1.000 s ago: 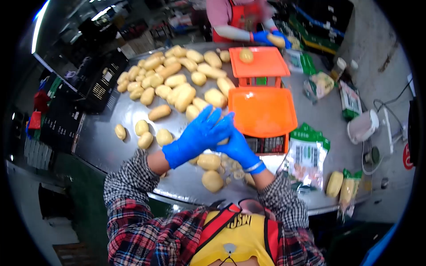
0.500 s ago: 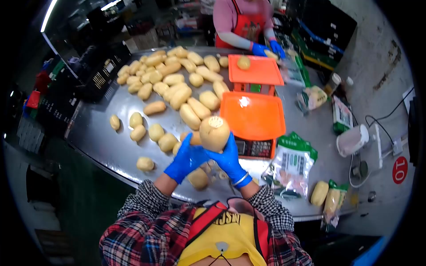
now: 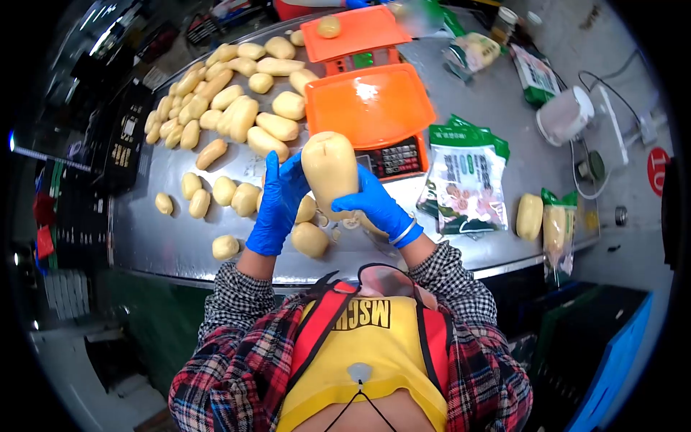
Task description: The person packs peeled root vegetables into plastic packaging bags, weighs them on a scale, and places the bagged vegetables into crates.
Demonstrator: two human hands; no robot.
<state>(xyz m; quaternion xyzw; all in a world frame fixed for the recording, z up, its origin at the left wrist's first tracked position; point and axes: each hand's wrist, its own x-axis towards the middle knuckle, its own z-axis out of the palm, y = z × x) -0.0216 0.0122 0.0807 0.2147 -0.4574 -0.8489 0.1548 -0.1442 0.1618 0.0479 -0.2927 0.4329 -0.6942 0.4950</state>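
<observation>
A large, pale peeled lotus root [image 3: 331, 173] stands upright in front of me, with a small mark on its top end. My right hand [image 3: 378, 205], in a blue glove, grips it low on the right side with the thumb across its front. My left hand [image 3: 279, 201], also blue-gloved, is at the root's left side with thumb and fingers apart; whether its fingertips touch the root I cannot tell. Behind the root is a scale with an orange tray [image 3: 371, 108]. Another lotus root piece [image 3: 310, 240] lies below on the steel table [image 3: 151, 234].
Many lotus roots [image 3: 237, 119] are heaped at the back left. A second orange scale [image 3: 356, 34] holds one piece. Printed bags [image 3: 468, 180] lie to the right, near a bagged root [image 3: 558, 230] and a white container [image 3: 565, 115]. A co-worker's red apron [image 3: 295, 9] shows behind.
My view has shifted down and right. The lotus root's holed end has turned from view. My left hand has come off the root's base and opened at its left side; my right hand keeps its hold.
</observation>
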